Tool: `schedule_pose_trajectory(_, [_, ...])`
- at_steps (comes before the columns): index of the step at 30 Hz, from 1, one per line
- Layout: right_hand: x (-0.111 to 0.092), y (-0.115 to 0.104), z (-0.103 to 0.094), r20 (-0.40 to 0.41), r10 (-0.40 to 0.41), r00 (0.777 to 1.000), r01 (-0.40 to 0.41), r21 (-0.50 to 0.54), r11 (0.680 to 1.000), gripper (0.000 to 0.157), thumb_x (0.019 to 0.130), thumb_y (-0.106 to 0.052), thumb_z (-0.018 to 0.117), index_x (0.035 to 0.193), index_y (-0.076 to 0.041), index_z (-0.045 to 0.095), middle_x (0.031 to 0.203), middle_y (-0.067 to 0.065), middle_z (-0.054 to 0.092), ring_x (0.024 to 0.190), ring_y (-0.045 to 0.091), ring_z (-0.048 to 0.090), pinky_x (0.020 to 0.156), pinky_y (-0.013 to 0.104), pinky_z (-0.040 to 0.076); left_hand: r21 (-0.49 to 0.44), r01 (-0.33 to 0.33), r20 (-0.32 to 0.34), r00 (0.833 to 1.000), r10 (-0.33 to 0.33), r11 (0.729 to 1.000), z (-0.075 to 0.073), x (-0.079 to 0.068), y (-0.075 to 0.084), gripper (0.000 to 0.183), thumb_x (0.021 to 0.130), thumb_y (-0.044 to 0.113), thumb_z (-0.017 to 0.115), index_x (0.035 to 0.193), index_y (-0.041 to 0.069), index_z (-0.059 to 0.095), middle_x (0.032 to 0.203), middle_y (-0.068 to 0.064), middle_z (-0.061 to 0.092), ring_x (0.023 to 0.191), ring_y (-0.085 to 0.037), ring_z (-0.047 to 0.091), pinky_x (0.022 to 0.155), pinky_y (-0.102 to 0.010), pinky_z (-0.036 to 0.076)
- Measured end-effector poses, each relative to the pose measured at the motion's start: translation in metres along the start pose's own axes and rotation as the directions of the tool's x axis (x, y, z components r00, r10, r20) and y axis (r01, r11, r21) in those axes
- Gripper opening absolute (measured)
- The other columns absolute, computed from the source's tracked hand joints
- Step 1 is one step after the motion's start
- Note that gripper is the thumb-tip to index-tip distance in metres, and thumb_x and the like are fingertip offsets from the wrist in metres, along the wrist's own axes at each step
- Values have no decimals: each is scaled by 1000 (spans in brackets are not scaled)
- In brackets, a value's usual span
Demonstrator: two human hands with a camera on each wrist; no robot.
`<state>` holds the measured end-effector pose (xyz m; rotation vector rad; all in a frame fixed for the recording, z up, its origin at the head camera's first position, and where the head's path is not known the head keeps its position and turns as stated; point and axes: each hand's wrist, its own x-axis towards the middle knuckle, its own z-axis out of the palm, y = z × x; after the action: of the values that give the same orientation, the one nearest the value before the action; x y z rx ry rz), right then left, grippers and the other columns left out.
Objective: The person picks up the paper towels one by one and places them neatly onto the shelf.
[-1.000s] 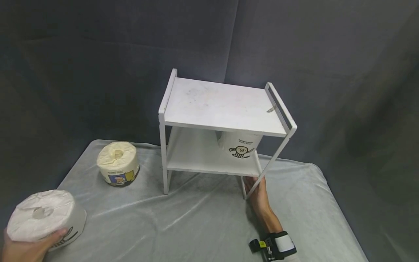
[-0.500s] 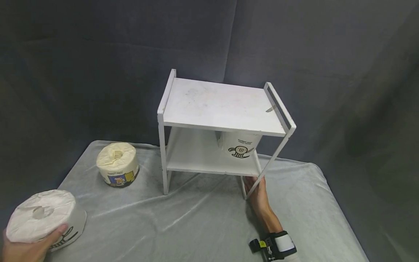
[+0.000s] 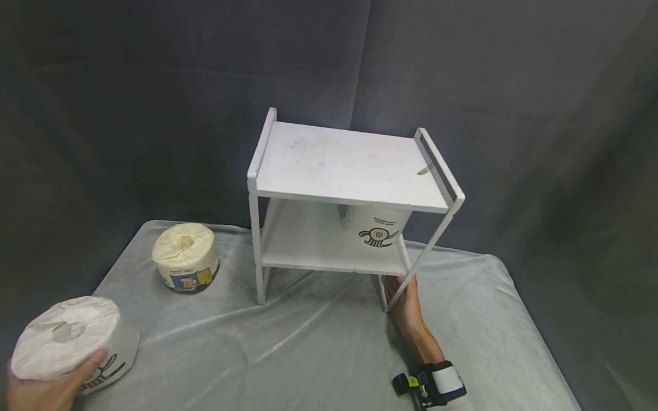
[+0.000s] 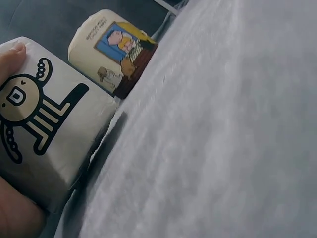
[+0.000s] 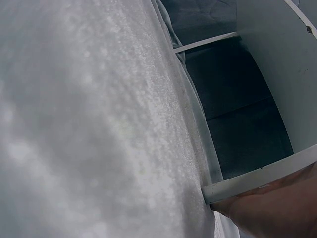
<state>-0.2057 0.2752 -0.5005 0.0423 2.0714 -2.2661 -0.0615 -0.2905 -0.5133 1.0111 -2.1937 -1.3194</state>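
Observation:
My left hand [image 3: 51, 388] grips a white-wrapped toilet paper roll [image 3: 74, 345] at the front left, thumb across its printed side. The left wrist view shows the roll's dog-like cartoon [image 4: 34, 106]; I cannot tell whether its base touches the table. My right hand [image 3: 406, 305] lies against the lower right side of a white two-tier shelf rack [image 3: 354, 165], beside the front leg [image 5: 262, 173]. Its visible fingers look straight, partly hidden behind that leg. Another white roll [image 3: 377, 228] stands on the lower shelf's right end, its top hidden by the upper shelf.
A cream-wrapped toilet paper roll [image 3: 185, 257] with a colourful picture stands on the table at the back left. Grey cloth [image 3: 288, 354] with creases covers the table. A dark curtain [image 3: 154, 114] hangs behind it. The rack's upper shelf is bare apart from marks.
The held white roll and my left hand have shifted very slightly to the right. My right hand, the rack and the other rolls stay in place.

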Motion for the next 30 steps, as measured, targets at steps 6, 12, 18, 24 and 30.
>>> schedule_pose_trajectory(6, [0,0,0,6,-7,1000,7,5,1000,87,94,-72,6,159,-14,12,165,13,11,149,29,10,120,52,6,5,18,41,999,-18,1000,0,-11,14,106,67,24,88,155,28,29,146,1,42,123,-2,36,115,-22,22])
schedule_pose_trajectory(12, [0,0,-1,14,-6,1000,6,12,1000,88,93,-72,5,159,-14,12,165,13,11,149,30,9,120,52,6,-56,-44,22,999,45,997,-1,-20,27,97,64,17,89,148,31,41,116,25,48,107,8,41,100,-7,27])
schedule_pose_trajectory(18, [0,0,0,12,-12,1000,12,22,1000,85,94,-71,7,159,-16,12,164,13,12,149,30,10,120,53,6,-56,-2,42,999,4,998,1,-30,38,94,63,20,90,145,29,43,103,28,45,97,8,42,92,-4,29])
schedule_pose_trajectory(24, [-1,1,0,18,-34,999,34,19,999,82,96,-69,8,159,-16,13,164,13,14,149,31,11,119,54,6,-70,-207,111,970,214,976,6,-46,51,88,63,12,89,139,28,46,102,31,47,94,11,42,82,1,28])
schedule_pose_trajectory(30, [-1,1,-1,21,-46,999,46,8,999,79,98,-66,9,159,-16,12,164,14,13,149,31,11,119,55,5,-116,-274,163,943,290,955,16,-64,71,87,64,7,87,136,26,45,107,28,47,97,9,42,84,1,29])
